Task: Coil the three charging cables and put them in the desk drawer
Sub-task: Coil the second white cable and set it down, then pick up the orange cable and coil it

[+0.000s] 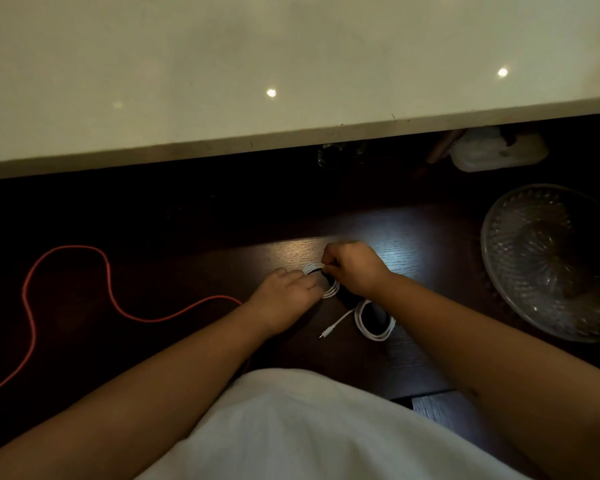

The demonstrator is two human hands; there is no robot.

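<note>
Left hand and right hand both have fingers pinching a small white coil (another coiled cable just right of it, orange cable loose far left) on the dark tabletop.

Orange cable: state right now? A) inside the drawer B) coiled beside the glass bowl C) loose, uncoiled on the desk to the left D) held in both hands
C: the orange cable snakes loose across the dark desk at left, while both hands work a white coil.
</note>
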